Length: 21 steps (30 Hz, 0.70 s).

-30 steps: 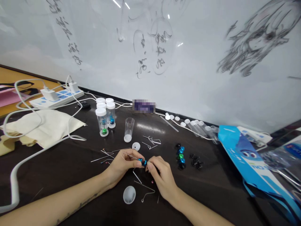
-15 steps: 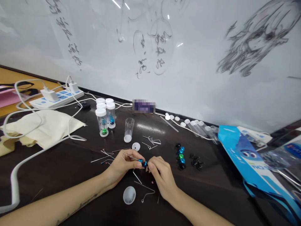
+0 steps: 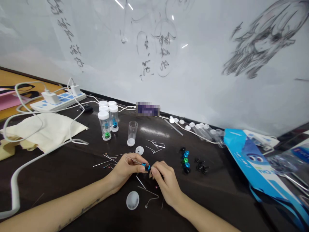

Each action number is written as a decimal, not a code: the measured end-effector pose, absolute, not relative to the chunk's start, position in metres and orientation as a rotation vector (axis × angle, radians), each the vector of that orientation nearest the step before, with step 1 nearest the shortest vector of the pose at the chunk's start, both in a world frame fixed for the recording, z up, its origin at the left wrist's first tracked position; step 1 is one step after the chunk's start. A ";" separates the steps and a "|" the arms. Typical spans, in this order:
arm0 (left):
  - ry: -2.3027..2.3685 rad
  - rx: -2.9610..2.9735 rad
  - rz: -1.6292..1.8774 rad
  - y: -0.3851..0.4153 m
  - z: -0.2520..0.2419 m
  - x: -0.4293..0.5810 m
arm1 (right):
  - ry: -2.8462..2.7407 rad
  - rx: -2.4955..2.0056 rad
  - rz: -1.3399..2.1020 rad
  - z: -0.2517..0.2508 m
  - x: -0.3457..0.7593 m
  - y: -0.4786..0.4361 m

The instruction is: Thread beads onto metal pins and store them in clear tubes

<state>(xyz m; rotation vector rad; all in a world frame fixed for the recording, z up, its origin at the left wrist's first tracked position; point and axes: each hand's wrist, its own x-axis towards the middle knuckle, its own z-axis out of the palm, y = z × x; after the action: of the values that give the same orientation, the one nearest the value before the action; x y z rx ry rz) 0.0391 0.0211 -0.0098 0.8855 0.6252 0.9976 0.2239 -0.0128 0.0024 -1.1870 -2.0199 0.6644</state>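
Note:
Between thumb and fingers, my left hand (image 3: 126,169) pinches a small shiny blue spool-shaped part (image 3: 146,166). A thin metal wire slants across that hand. My right hand (image 3: 167,180) has its fingertips closed at the right end of the blue part; what they pinch, if anything, is hidden. Below the hands lie a bent wire (image 3: 152,192) with a loop at its end and a small translucent cup (image 3: 132,200). A round white cap (image 3: 139,150) with a dark centre rests just above my left hand.
Capped clear tubes (image 3: 105,126) holding coloured parts stand at the left, near an uncapped tube (image 3: 132,130). Loose wires (image 3: 155,145) lie beyond my hands. Rightward are blue, green and black parts (image 3: 185,160), black pieces (image 3: 201,166) and a blue bag (image 3: 251,161). A whiteboard (image 3: 101,48) stands behind.
My right fingertips have shifted slightly at the end of the blue part, and a little more of it shows. My left hand keeps its hold.

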 end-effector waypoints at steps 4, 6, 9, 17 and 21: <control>0.623 0.870 1.016 0.023 -0.013 0.038 | -1.987 -1.182 0.619 0.001 0.223 -0.012; 0.630 0.855 1.029 0.023 -0.014 0.038 | -1.956 -1.144 0.598 0.000 0.222 -0.012; 0.634 0.852 1.024 0.023 -0.012 0.038 | -1.948 -1.132 0.588 0.000 0.222 -0.012; 0.630 0.895 1.001 0.020 -0.010 0.038 | -2.013 -1.182 0.622 0.003 0.223 -0.012; 0.638 0.863 1.018 0.022 -0.012 0.038 | -1.952 -1.124 0.600 0.000 0.222 -0.012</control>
<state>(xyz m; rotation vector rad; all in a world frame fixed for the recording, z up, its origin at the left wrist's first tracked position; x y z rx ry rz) 0.0378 0.0221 -0.0125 0.8635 0.6384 1.0177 0.2219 -0.0120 0.0000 -1.1240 -1.9520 0.5998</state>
